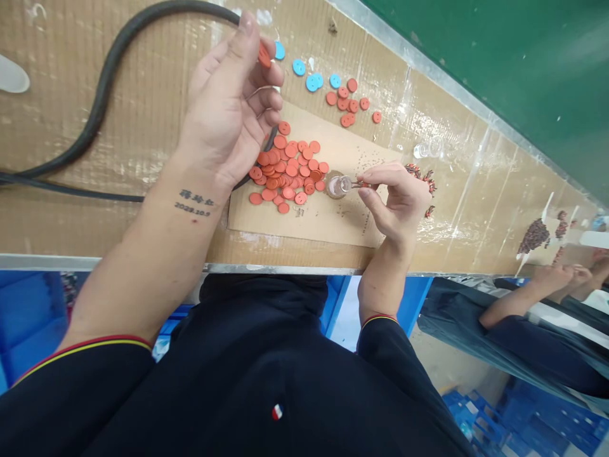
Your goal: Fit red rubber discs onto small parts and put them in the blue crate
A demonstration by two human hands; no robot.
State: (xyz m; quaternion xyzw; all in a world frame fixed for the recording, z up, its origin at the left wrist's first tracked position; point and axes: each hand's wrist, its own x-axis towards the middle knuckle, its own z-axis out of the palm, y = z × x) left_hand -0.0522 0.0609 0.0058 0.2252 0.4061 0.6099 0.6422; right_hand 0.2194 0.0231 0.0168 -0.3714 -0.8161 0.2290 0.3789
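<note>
A red disc is pinched between the thumb and fingers of my left hand, raised over the bench at the upper left. My right hand pinches a small dark and red part beside a small clear glass bottle. Between my hands lies a pile of red discs on a flat cardboard sheet. Blue discs and more red discs are scattered farther back. Small red and black parts lie just beyond my right hand.
A thick black cable curves across the left of the bench. A clear plastic piece lies behind my right hand. At the far right, a person's hands are near a dark pile. A green surface borders the back.
</note>
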